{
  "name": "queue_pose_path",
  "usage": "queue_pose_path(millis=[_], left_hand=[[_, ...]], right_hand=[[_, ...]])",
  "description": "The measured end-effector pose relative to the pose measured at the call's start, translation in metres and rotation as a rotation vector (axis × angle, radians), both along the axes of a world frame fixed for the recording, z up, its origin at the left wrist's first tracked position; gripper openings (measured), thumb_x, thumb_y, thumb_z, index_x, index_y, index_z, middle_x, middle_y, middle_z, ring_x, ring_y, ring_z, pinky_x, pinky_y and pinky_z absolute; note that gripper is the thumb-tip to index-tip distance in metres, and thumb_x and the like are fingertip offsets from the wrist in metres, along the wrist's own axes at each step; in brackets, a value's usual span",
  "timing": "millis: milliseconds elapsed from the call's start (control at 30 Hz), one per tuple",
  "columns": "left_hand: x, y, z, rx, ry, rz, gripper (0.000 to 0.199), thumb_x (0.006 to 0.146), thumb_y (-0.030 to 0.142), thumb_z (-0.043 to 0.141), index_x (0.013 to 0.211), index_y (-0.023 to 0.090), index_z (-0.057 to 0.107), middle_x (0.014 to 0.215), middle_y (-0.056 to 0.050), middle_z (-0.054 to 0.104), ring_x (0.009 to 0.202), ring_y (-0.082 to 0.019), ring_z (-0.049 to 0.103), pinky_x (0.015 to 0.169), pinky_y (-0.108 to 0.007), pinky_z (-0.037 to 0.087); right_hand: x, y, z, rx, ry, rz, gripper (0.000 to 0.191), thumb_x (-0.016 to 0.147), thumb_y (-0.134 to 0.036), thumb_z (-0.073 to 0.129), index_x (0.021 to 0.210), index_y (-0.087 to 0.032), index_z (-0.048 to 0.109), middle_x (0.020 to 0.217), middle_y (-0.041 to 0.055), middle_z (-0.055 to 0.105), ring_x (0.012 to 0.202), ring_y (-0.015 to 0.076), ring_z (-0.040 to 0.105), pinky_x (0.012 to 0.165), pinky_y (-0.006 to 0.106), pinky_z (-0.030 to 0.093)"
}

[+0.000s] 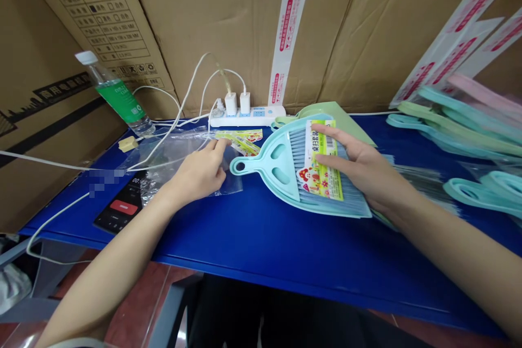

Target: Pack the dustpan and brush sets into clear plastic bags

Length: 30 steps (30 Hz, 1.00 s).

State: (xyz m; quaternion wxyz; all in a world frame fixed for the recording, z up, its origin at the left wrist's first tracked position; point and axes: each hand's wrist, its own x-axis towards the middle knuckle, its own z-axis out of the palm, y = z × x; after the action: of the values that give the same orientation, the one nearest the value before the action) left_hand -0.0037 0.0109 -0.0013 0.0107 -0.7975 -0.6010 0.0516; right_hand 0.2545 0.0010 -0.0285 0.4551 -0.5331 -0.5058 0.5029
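A person's left hand [202, 168], loosely bent and released, hovers by a crinkled clear plastic bag [165, 155], with yellow-green printed paper cards [244, 135] just beyond its fingertips. Across the blue bench [261, 244], the right hand [361, 160] lays thumb and finger over a yellow-and-white label [328, 176] on a pale-blue plastic dustpan-and-brush set [299, 155] beneath it; hidden fingers leave any grip unclear.
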Motion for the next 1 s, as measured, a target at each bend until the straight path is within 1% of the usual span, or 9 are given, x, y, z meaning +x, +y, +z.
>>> queue_pose_path(millis=[67, 133, 233, 333, 467, 633, 733, 867, 1000], left_hand=[[0.0019, 0.0011, -0.0040, 0.056, 0.052, 0.086, 0.061, 0.088, 0.012, 0.043, 0.148, 0.014, 0.031, 0.139, -0.019, 0.054, 0.108, -0.032, 0.068, 0.088, -0.046, 0.055], [0.0027, 0.0013, -0.0071, 0.076, 0.084, 0.151, 0.063, 0.089, 0.013, 0.042, 0.151, 0.011, 0.028, 0.140, -0.025, 0.051, 0.107, -0.037, 0.068, 0.086, -0.051, 0.056], [0.0014, 0.0007, -0.0082, 0.081, 0.120, 0.220, 0.063, 0.087, 0.010, 0.040, 0.149, 0.005, 0.031, 0.125, -0.028, 0.061, 0.103, -0.040, 0.070, 0.083, -0.052, 0.056], [-0.0003, 0.0003, -0.0056, 0.063, 0.116, 0.221, 0.063, 0.085, 0.006, 0.039, 0.147, 0.002, 0.033, 0.104, -0.023, 0.070, 0.098, -0.038, 0.071, 0.082, -0.051, 0.055], [0.0015, -0.0011, -0.0021, 0.012, 0.031, 0.088, 0.063, 0.087, 0.013, 0.043, 0.149, 0.008, 0.030, 0.092, -0.012, 0.073, 0.086, -0.027, 0.071, 0.079, -0.039, 0.053], [0.0008, -0.0038, -0.0062, -0.057, -0.373, -0.231, 0.069, 0.080, 0.014, 0.044, 0.147, 0.009, 0.030, 0.067, 0.004, 0.063, 0.054, -0.013, 0.056, 0.060, -0.026, 0.043], [-0.0004, -0.0040, -0.0081, -0.024, -0.448, -0.254, 0.066, 0.080, 0.015, 0.042, 0.145, 0.008, 0.032, 0.058, 0.008, 0.054, 0.049, -0.013, 0.050, 0.058, -0.026, 0.040], [0.0018, -0.0035, -0.0073, 0.023, -0.284, -0.185, 0.057, 0.087, 0.021, 0.041, 0.143, 0.006, 0.036, 0.057, 0.006, 0.055, 0.053, -0.017, 0.054, 0.060, -0.030, 0.040], [0.0061, -0.0036, -0.0082, -0.018, -0.030, -0.101, 0.062, 0.091, 0.022, 0.043, 0.150, 0.008, 0.028, 0.067, -0.001, 0.066, 0.070, -0.024, 0.067, 0.068, -0.034, 0.047]], right_hand=[[-0.0016, -0.0004, 0.0006, -0.008, -0.004, -0.023, 0.066, 0.074, -0.026, 0.070, 0.139, -0.029, 0.057, 0.113, 0.0040, 0.074, 0.092, 0.0252, 0.074, 0.069, 0.034, 0.066], [-0.0024, -0.0007, 0.0002, -0.018, -0.011, -0.038, 0.064, 0.075, -0.025, 0.070, 0.138, -0.030, 0.058, 0.114, 0.0037, 0.074, 0.092, 0.0248, 0.074, 0.068, 0.033, 0.066], [-0.0024, -0.0009, -0.0013, -0.023, -0.014, -0.041, 0.062, 0.076, -0.025, 0.071, 0.136, -0.031, 0.059, 0.117, 0.0035, 0.073, 0.090, 0.0246, 0.074, 0.068, 0.033, 0.066], [-0.0021, -0.0009, -0.0026, -0.030, -0.011, -0.027, 0.060, 0.076, -0.027, 0.072, 0.135, -0.032, 0.060, 0.119, 0.0036, 0.072, 0.090, 0.0243, 0.074, 0.068, 0.034, 0.066], [-0.0024, -0.0011, -0.0035, -0.035, -0.003, -0.020, 0.066, 0.073, -0.029, 0.075, 0.137, -0.030, 0.057, 0.120, 0.0051, 0.072, 0.090, 0.0241, 0.074, 0.068, 0.033, 0.066], [-0.0010, -0.0005, -0.0068, -0.015, -0.028, 0.012, 0.070, 0.072, -0.032, 0.076, 0.139, -0.030, 0.055, 0.121, 0.0058, 0.071, 0.092, 0.0253, 0.073, 0.071, 0.036, 0.066], [0.0009, 0.0003, -0.0091, 0.012, -0.056, 0.042, 0.068, 0.074, -0.034, 0.074, 0.139, -0.030, 0.055, 0.121, 0.0061, 0.071, 0.091, 0.0251, 0.074, 0.072, 0.037, 0.066], [0.0006, 0.0006, -0.0073, 0.005, -0.052, 0.034, 0.067, 0.077, -0.033, 0.071, 0.141, -0.030, 0.053, 0.118, 0.0054, 0.072, 0.089, 0.0254, 0.074, 0.070, 0.038, 0.066], [-0.0014, 0.0011, -0.0018, -0.038, 0.005, -0.074, 0.068, 0.073, -0.029, 0.073, 0.139, -0.031, 0.055, 0.119, 0.0042, 0.072, 0.092, 0.0261, 0.074, 0.073, 0.037, 0.066]])
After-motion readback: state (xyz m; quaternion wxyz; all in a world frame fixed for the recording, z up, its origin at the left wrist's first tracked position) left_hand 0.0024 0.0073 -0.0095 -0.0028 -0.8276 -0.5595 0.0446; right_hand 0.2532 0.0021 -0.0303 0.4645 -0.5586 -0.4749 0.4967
